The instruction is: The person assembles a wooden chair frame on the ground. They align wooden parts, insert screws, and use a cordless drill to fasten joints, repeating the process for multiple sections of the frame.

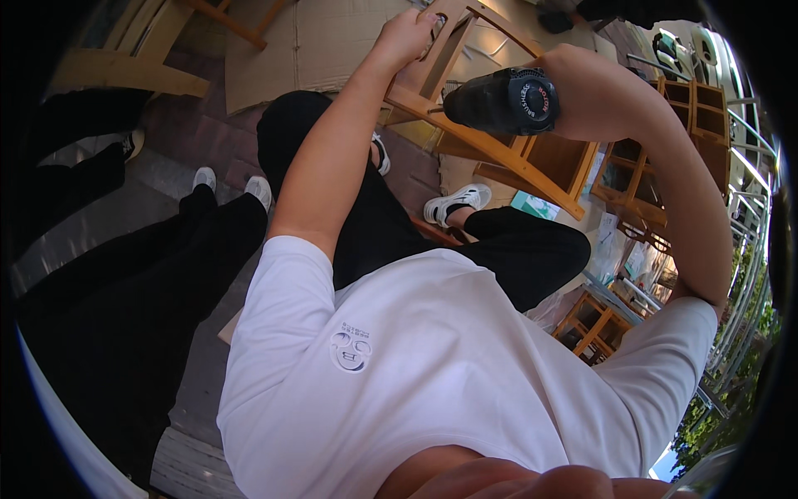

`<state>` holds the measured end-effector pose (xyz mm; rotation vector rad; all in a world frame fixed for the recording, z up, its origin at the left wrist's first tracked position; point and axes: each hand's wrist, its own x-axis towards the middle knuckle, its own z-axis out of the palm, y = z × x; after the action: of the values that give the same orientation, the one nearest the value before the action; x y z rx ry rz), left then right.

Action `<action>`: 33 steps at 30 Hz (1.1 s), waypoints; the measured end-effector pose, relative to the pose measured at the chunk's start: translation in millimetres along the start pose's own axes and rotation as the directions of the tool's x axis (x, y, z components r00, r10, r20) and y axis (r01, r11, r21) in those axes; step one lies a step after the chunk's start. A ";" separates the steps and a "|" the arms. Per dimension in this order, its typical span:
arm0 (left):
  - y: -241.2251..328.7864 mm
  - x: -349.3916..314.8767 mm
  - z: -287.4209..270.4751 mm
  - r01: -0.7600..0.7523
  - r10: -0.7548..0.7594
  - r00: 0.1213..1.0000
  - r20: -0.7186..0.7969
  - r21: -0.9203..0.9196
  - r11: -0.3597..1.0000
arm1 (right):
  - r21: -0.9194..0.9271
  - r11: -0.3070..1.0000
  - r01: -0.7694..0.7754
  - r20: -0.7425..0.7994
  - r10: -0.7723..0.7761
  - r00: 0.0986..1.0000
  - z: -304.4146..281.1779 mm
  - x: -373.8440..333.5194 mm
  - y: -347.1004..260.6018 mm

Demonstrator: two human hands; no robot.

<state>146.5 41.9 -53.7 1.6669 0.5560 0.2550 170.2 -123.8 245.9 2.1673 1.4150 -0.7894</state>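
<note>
At the top centre, my left hand is closed around a slotted upright board of a light-brown wooden furniture frame. My right hand grips a black power drill, seen mostly from its rounded rear end. The drill lies on its side over the frame, its front end pointing left toward the corner where a rail meets the upright. Whether its tip touches the wood I cannot tell. My right-hand fingers and the drill's handle are mostly hidden behind the wrist and tool body.
Flattened cardboard covers ground beyond my knees. Other wooden furniture stands at the right, beside metal rails. Another person's black-trousered legs are close on my left, with more dark-clothed legs behind. A wooden piece is at the upper left.
</note>
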 end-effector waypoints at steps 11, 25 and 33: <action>-19.5 13.7 4.4 -0.097 0.105 0.993 -0.062 0.112 0.989 | -0.039 0.993 0.111 -0.005 -0.112 0.994 -1.1 14.6 7.1; -5.8 7.8 -4.4 -0.050 0.062 0.997 -0.048 0.210 0.976 | -0.123 0.976 0.179 0.042 -0.175 0.984 -12.3 19.2 6.1; -6.0 6.8 -5.4 -0.122 0.150 0.986 -0.073 0.292 0.949 | -0.158 0.939 0.306 -0.005 -0.310 0.951 -30.9 15.6 14.3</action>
<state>148.5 50.5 -59.5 1.9868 0.5689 0.3691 195.3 -99.3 259.2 1.8718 1.7973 -0.7259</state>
